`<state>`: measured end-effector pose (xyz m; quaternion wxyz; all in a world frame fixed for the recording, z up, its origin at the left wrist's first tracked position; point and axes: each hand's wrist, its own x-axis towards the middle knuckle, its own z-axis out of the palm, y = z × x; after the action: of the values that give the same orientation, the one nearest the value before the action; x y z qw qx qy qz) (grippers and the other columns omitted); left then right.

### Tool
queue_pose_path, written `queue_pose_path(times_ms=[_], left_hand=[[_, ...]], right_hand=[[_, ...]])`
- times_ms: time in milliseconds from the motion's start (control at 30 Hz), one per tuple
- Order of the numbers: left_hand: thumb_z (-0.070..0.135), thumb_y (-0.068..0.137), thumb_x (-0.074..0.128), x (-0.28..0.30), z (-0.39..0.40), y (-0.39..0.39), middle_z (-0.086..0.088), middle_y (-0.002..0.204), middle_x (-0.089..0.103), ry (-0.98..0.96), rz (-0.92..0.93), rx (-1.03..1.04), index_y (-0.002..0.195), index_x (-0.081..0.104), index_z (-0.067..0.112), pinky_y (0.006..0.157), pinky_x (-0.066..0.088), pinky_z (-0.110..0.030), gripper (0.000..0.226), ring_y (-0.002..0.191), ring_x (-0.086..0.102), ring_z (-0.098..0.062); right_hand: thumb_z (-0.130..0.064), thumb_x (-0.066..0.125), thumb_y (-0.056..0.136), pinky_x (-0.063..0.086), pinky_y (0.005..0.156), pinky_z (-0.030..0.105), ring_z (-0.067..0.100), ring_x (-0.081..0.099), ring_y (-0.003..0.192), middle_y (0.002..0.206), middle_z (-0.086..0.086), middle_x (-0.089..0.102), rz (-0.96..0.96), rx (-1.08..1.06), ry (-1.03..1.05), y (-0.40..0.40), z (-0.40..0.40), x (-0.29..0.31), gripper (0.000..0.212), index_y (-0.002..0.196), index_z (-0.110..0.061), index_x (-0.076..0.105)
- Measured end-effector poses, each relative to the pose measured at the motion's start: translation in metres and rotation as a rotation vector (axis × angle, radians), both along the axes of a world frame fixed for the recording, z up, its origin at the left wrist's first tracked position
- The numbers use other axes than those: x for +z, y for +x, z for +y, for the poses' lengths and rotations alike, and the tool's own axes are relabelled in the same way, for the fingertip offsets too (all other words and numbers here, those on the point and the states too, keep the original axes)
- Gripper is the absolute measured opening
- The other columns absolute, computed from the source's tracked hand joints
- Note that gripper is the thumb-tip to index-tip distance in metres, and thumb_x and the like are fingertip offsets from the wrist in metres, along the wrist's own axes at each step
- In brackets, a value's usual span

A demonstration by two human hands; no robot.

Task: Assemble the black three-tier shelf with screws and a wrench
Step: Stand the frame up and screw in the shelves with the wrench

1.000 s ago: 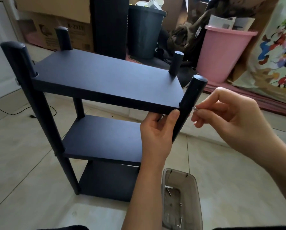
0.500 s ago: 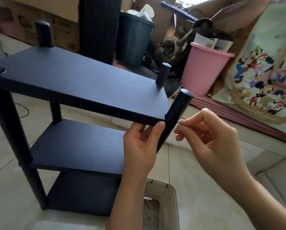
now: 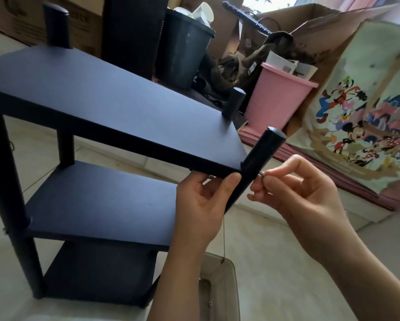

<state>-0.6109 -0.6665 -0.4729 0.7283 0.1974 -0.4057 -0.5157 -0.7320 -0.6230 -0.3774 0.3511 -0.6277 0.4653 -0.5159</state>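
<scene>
The black three-tier shelf (image 3: 115,117) stands on the tiled floor, filling the left and middle of the head view. Its near right post (image 3: 260,156) rises past the top board's corner. My left hand (image 3: 203,205) grips that post just under the top board, thumb on the board's front edge. My right hand (image 3: 296,195) pinches a small silver screw (image 3: 262,174) between thumb and fingertips, its tip against the outer side of the post. No wrench shows.
A translucent grey plastic box (image 3: 219,286) with a few screws sits on the floor below my hands. Behind the shelf stand a dark bin (image 3: 185,49), a pink bucket (image 3: 280,98), cardboard boxes (image 3: 310,24) and a cartoon-print bag (image 3: 365,117).
The view has swung right and closer, so the shelf sits further left. Both hands keep their hold at the near right post; the right hand's fingers have shifted slightly on the screw.
</scene>
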Motion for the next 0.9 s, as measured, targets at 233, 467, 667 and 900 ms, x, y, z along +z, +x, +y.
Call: queue_pose_path(times_ms=[233, 467, 667, 900], left_hand=[[0.026, 0.084, 0.07, -0.001, 0.0, 0.001, 0.014, 0.097, 0.077, 0.0, -0.017, 0.011, 0.107, 0.071, 0.012, 0.078, 0.053, -0.011, 0.026, 0.093, 0.073, -0.003], [0.026, 0.084, 0.069, -0.001, 0.001, 0.003, 0.014, 0.097, 0.077, -0.021, -0.019, 0.006, 0.105, 0.07, 0.015, 0.078, 0.054, -0.012, 0.024, 0.093, 0.073, -0.004], [0.026, 0.084, 0.069, -0.002, 0.001, 0.004, 0.015, 0.096, 0.077, -0.026, -0.024, 0.01, 0.104, 0.07, 0.016, 0.078, 0.054, -0.012, 0.023, 0.094, 0.073, -0.004], [0.026, 0.082, 0.069, 0.0, 0.0, 0.002, 0.017, 0.095, 0.077, -0.017, -0.005, 0.009, 0.102, 0.07, 0.017, 0.077, 0.054, -0.011, 0.021, 0.093, 0.073, -0.003]], right_hand=[[-0.007, 0.069, 0.086, 0.055, 0.064, 0.019, 0.014, 0.072, 0.07, 0.077, -0.004, 0.073, 0.591, -0.15, -0.29, 0.0, 0.004, 0.006, 0.007, 0.083, -0.01, 0.063], [-0.01, 0.066, 0.075, 0.057, 0.061, 0.027, 0.025, 0.067, 0.062, 0.073, 0.02, 0.07, 0.231, -0.018, 0.084, -0.002, -0.003, 0.029, 0.009, 0.078, -0.002, 0.064], [-0.01, 0.067, 0.072, 0.056, 0.059, 0.029, 0.024, 0.061, 0.061, 0.071, 0.019, 0.065, -0.017, 0.075, 0.272, -0.006, -0.009, 0.028, 0.001, 0.072, -0.01, 0.067], [0.002, 0.069, 0.083, 0.055, 0.062, 0.021, 0.017, 0.071, 0.063, 0.074, 0.009, 0.073, 0.43, -0.073, -0.126, 0.001, -0.002, 0.018, 0.011, 0.079, -0.005, 0.061]])
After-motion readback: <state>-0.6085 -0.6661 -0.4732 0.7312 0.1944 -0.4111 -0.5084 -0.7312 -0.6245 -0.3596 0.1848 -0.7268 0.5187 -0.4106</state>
